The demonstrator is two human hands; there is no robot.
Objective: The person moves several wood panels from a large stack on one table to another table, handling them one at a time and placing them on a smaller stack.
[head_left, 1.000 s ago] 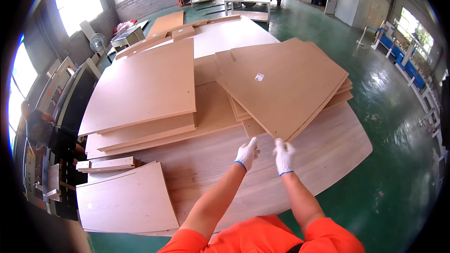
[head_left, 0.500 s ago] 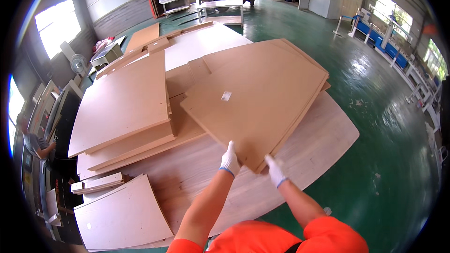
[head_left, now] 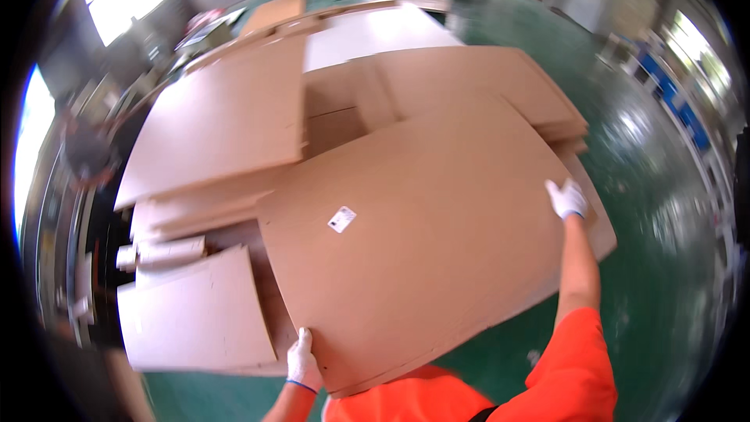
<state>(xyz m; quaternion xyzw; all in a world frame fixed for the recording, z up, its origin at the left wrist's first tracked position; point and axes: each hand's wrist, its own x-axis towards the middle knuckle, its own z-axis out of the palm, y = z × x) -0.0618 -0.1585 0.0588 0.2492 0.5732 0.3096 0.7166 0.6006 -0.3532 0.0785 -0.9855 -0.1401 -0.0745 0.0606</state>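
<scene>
- Fiberboard panel (head_left: 437,227) has swung nearer.
- Left hand (head_left: 304,361) clasps its near-left edge; right hand (head_left: 567,199), part-spread, at its right, hold unclear.
- Uneven grip might drop it.

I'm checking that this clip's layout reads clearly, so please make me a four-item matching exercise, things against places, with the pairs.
Things:
1. left hand
2. white label
3. right hand
4. white sheet

Places:
A. at the right edge of the large brown panel
B. beyond that panel, toward the back
C. at the panel's left edge, by its near corner
D. on the panel's face, left of its middle

Pairs: 1-C, 2-D, 3-A, 4-B
</scene>
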